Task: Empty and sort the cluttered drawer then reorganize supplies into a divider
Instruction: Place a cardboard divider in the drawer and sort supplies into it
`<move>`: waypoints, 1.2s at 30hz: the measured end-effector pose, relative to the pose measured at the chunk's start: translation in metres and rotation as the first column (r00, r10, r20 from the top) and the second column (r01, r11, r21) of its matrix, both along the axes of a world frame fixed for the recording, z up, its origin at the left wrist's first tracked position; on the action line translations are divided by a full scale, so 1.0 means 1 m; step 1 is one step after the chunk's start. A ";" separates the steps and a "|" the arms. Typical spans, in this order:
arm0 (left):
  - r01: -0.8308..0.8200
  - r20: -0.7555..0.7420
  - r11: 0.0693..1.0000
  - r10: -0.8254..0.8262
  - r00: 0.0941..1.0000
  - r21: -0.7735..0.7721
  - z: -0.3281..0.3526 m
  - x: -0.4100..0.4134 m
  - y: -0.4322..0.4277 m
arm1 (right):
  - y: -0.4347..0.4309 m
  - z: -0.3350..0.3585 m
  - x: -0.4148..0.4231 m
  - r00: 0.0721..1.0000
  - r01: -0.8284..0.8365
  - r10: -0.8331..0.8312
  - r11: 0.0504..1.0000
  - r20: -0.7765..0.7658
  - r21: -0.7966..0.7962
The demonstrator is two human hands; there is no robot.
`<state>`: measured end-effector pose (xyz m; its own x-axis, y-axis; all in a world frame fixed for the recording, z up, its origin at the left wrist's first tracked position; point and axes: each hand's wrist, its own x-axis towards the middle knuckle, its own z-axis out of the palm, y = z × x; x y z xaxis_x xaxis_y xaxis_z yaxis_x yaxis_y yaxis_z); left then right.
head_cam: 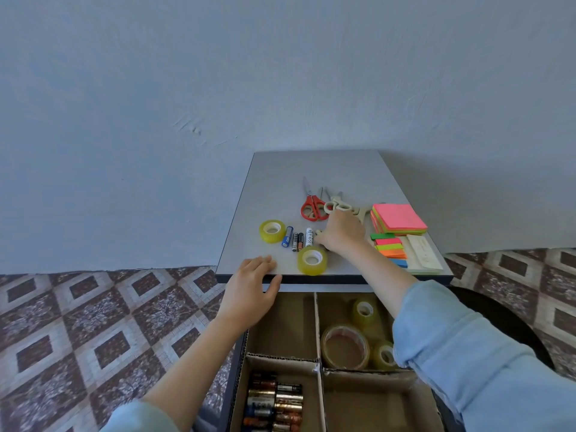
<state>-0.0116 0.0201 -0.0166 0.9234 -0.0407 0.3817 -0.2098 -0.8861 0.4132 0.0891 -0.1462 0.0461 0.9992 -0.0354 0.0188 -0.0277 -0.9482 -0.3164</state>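
Drawer (234,397), pulled out below the worktop (280,176), fitted with a cardboard divider (316,322).

Near-left cell: sorted batteries (274,403), lying side by side.

Far-right cell: three stored rolls (344,347) of tape, one large and two small.

Left hand (252,291): released, fingers flat on the worktop's front edge, thumb against its face, holding nothing.

Near roll (312,260): yellow tape, lying flat just beside the front edge and close to the right forearm.

Right hand (341,235): reached over the worktop, fingers curled down at the right end of the loose batteries (296,238). Whether one is pinched cannot be told, as the hand hides the fingertips.

Far roll (272,231): just left of the loose batteries.

Flags (389,247), white pad (424,257), notes (399,218): grouped at the right side.

Red scissors (313,204), beige scissors (338,207): just beyond the knuckles, blades pointing away.

Hazards, as judged:
- Loose batteries are round. A nudge from the curled fingers could roll them over the front edge into the wrong cell or onto the floor.
- The forearm or sleeve, drawn back, could sweep the near roll off the edge.
- The knuckles could knock the beige scissors against the notes.
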 end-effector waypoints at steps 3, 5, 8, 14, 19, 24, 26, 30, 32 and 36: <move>-0.014 -0.030 0.999 0.012 0.999 -0.039 0.008 0.002 -0.003 | -0.009 0.000 -0.001 0.996 -0.019 0.008 0.993 0.092 0.119; -0.031 -0.085 0.999 0.029 0.996 -0.029 0.016 0.007 -0.004 | -0.020 0.006 -0.010 0.991 -0.050 0.016 0.965 0.134 0.256; -0.077 -0.195 0.997 0.070 0.978 -0.029 0.040 0.017 -0.008 | -0.037 0.013 -0.034 0.985 -0.091 0.009 0.874 0.170 0.478; -0.084 -0.225 0.990 0.056 0.973 -0.116 0.089 0.057 -0.020 | -0.066 -0.010 -0.117 0.984 0.018 0.135 0.573 -0.116 0.819; -0.031 -0.250 0.964 0.099 0.963 0.263 0.089 0.087 -0.027 | -0.079 -0.040 -0.145 0.964 0.112 0.155 0.502 -0.217 0.858; 0.034 -0.350 0.907 0.127 0.928 0.421 0.079 0.112 -0.029 | -0.085 -0.045 -0.147 0.964 0.119 0.157 0.474 -0.217 0.872; 0.045 -0.359 0.883 0.144 0.922 0.468 0.075 0.118 -0.032 | -0.087 -0.045 -0.145 0.966 0.114 0.156 0.468 -0.209 0.876; 0.032 -0.314 0.904 0.115 0.942 0.426 0.066 0.125 -0.036 | -0.090 -0.050 -0.143 0.963 0.120 0.157 0.473 -0.218 0.873; 0.042 -0.266 0.946 0.048 0.963 0.322 0.063 0.124 -0.035 | -0.091 -0.053 -0.142 0.961 0.122 0.161 0.478 -0.224 0.870; 0.067 -0.059 0.998 -0.068 0.996 -0.009 0.076 0.108 -0.032 | -0.090 -0.053 -0.144 0.957 0.129 0.175 0.460 -0.233 0.878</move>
<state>0.0961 -0.0124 0.0591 0.9397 -0.1012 0.3268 -0.2440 -0.8679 0.4328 -0.0552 -0.2360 -0.0074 0.9563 0.1421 -0.2557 -0.2317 -0.1658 -0.9586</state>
